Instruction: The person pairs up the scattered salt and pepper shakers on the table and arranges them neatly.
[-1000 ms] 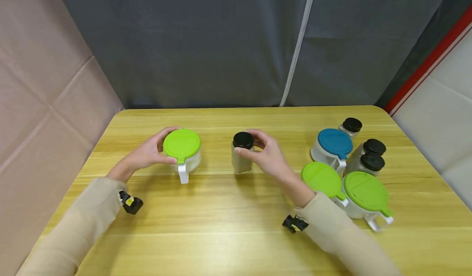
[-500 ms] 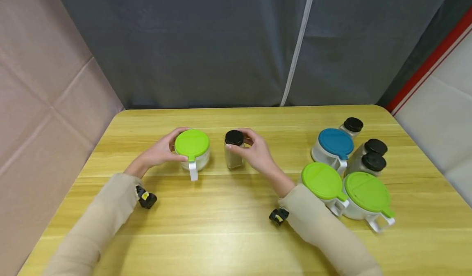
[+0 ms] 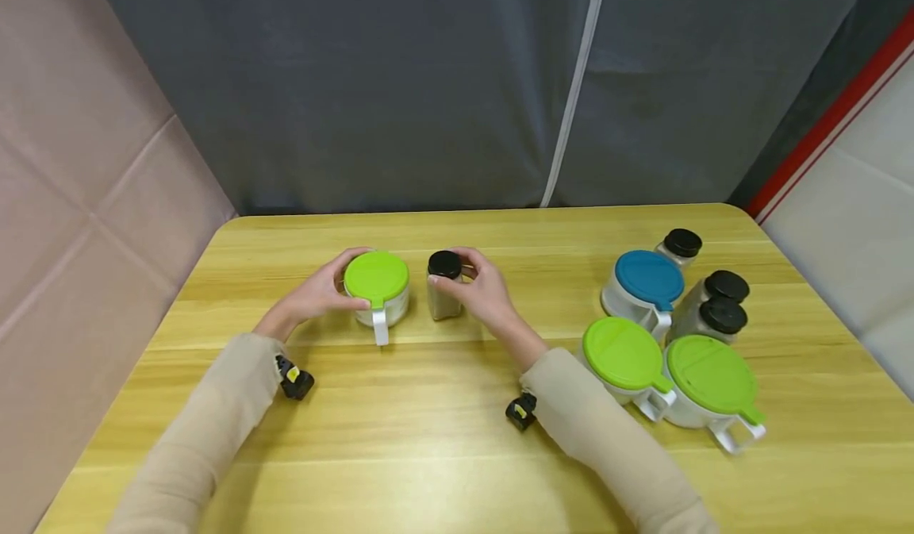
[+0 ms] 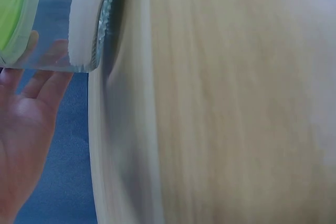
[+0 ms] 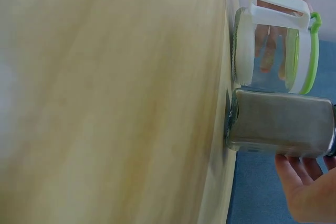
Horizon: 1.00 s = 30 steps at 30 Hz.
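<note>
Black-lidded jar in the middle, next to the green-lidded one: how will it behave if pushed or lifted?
The black-lidded jar may tip if pushed high, being taller than wide. If toppled, its flat sides suggest it would resist rolling. The grey-brown fill seems to reach high, so probably fairly heavy for its size.

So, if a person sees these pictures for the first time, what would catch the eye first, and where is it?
Probably the green-lidded jar in the left hand, left of the middle of the table. Just to its right, the right hand holds a black-capped jar. Next, perhaps, the only blue lid, in the group of jars on the table's right side.
</note>
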Each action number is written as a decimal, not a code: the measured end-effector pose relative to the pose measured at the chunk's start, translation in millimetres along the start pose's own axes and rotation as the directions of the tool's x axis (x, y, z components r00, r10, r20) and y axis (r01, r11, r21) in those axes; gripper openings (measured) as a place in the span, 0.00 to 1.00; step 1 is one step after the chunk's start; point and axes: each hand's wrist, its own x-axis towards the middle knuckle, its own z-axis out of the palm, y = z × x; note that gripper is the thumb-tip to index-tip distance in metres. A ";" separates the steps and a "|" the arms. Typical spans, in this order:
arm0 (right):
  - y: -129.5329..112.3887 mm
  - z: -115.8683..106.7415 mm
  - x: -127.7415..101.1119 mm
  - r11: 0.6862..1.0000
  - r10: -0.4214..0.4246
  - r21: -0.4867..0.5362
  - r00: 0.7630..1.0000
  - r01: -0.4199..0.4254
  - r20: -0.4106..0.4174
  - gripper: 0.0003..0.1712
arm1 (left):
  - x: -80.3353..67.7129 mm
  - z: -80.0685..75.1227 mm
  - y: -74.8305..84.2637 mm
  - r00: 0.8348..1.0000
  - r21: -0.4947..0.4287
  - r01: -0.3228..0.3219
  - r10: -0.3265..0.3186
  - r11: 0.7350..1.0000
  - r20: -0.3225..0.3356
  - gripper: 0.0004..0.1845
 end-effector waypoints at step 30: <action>0.7 21.8 19.2 0.994 -0.050 -0.099 0.996 0.042 -0.075 0.29 | 19.9 -7.0 -7.7 0.999 0.035 0.028 -0.028 0.999 0.020 0.44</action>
